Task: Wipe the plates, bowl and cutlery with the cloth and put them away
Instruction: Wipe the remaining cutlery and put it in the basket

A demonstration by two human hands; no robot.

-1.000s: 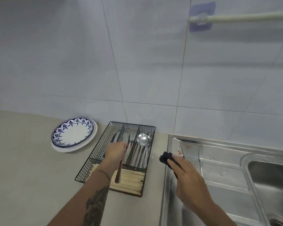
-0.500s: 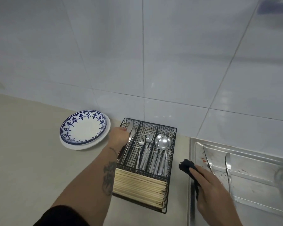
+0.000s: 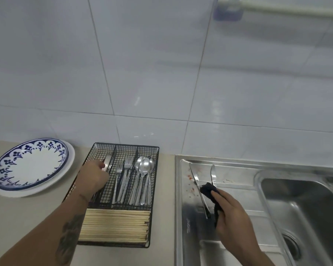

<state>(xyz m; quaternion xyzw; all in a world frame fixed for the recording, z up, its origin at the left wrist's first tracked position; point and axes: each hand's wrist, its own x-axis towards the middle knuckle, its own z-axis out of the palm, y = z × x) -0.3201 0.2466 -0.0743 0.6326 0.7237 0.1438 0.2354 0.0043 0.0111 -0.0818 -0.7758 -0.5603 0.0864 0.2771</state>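
Left grip (image 3: 93, 178) is down in the leftmost compartment of the black wire cutlery basket (image 3: 154, 189), fingers curled round a knife (image 3: 107, 163) whose blade end shows past the knuckles. Forks (image 3: 123, 181) fill the middle compartment, spoons (image 3: 144, 177) the right one, and a row of chopsticks (image 3: 113, 225) lies across the near section. That basket sits on the surface (image 3: 17, 217) near its back edge, just beside the sink's drainboard (image 3: 188, 217). Right grip (image 3: 233, 221) is bunched tight round a dark cloth (image 3: 209, 191) over the drainboard, the cloth touching two knives (image 3: 195, 176) lying there among red specks. Toward the surface's back-left corner, a blue-patterned plate (image 3: 30, 164) rests on a plain white plate (image 3: 65, 173).
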